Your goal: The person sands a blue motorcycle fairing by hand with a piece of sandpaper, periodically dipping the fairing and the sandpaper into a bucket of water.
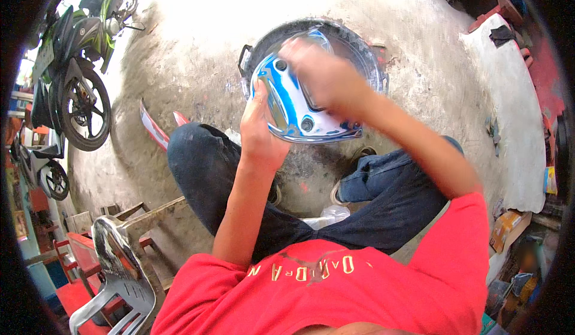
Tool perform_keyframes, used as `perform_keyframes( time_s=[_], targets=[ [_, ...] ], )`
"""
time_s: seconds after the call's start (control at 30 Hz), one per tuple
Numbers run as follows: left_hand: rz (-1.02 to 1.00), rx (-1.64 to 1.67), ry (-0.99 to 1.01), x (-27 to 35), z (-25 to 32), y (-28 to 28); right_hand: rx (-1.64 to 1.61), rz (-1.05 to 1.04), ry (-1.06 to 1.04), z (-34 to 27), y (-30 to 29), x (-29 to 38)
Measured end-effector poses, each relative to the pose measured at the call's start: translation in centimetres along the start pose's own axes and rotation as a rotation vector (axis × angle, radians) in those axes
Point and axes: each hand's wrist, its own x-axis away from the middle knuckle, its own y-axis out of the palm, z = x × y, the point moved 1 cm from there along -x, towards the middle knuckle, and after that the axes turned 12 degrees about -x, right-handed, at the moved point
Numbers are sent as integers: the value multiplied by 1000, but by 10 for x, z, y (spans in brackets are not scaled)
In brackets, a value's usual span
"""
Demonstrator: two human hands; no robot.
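A glossy blue, white and silver plastic shell (287, 97), perhaps a motorcycle body panel, is tilted over a round black tub (359, 59) on the floor. My left hand (265, 128) grips the shell's left edge, thumb on its outer face and the fingers hidden beneath. Across the shell's upper right part lies my right hand (319, 72), blurred, with its fingers bent down towards the surface. Whether it holds anything cannot be made out. Round dark fittings or holes show on the shell. Side handles stick out from the tub.
Red-and-white curved panels (155, 126) lie on the concrete floor beside my left knee. Motorcycles (85, 88) stand at the left. A worn plastic chair (121, 263) is at the lower left, by a wooden frame. A pale slab (512, 110) runs along the right, with a cardboard box (510, 231) near its end.
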Motion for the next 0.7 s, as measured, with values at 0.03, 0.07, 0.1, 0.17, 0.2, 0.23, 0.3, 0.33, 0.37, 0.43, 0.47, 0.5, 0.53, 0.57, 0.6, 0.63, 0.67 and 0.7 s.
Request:
perform_keyframes(
  time_s=[0.03,0.07,0.1,0.17,0.2,0.23,0.3,0.33,0.37,0.43,0.47,0.5,0.53,0.57,0.6,0.63,0.67,0.7],
  targets=[
    [2,17,48,1,-1,-2,-60,-13,-75,-34,1,-3],
    [-19,68,2,2,-1,-4,-74,44,-116,-43,5,-2],
    [-19,63,-7,4,-2,-4,-76,49,-107,-35,4,-1],
    [-77,12,-18,5,0,-2,-128,-3,139,5,-6,-6],
    [-42,-18,-26,4,0,2,-124,-32,298,14,-14,-16],
    [-46,-18,-22,4,-1,4,-120,-30,294,7,-12,-13],
    [14,-16,32,5,-3,5,-156,81,-8,-29,-1,-4],
    [-9,28,11,6,-2,-1,-146,80,-88,-44,7,0],
    [-12,26,10,6,-1,-2,-145,83,-87,-36,5,2],
    [-64,14,-22,9,-2,-1,-144,57,158,-2,-5,3],
    [-15,-14,-32,10,-1,2,-111,-38,421,15,-11,-4],
    [-15,-12,-32,12,-1,3,-110,-40,421,7,-8,-3],
    [-4,-12,-9,12,0,3,-123,27,252,-9,-4,-3],
    [8,-12,15,11,1,4,-137,92,82,-27,0,-2],
    [-26,42,18,8,2,0,-127,89,-36,-47,11,2],
    [-23,37,18,9,2,-2,-131,92,-37,-44,9,2],
    [-9,25,7,10,3,-2,-167,89,44,-34,3,0],
    [1,14,-16,10,0,-3,-198,88,135,-19,-4,3]
  ],
)
